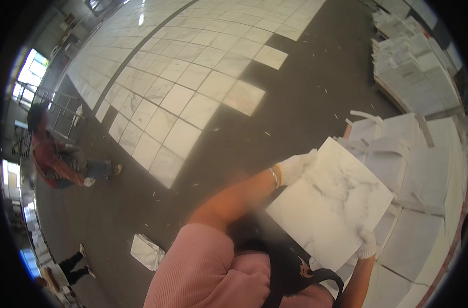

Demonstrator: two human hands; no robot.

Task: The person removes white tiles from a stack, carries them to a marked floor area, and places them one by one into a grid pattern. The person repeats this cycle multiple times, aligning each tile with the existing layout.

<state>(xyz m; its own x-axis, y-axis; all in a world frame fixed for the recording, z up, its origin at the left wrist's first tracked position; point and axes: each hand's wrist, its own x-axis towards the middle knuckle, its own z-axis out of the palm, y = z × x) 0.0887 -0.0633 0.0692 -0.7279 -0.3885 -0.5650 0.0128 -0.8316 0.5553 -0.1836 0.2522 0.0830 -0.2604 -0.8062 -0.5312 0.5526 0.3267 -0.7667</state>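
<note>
Between my two gloved hands is a square white marble tile [334,200] with grey veins, its veined face turned up. My left hand [297,167], in a white knit glove, grips the tile's far left edge, its fingers partly hidden by the tile. At the near right edge my right hand [366,244], also gloved, is closed on the same tile, with fingertips over its face. Just beyond and beside the tile stand stacked pale tiles [424,226] bound with light straps.
Rows of laid-out marble tiles [193,102] cover the floor ahead and left. A small tile pile [147,251] lies at lower left. More stacked slabs [413,61] stand on a pallet at far right. One person [59,154] stands at left, another [59,274] at lower left.
</note>
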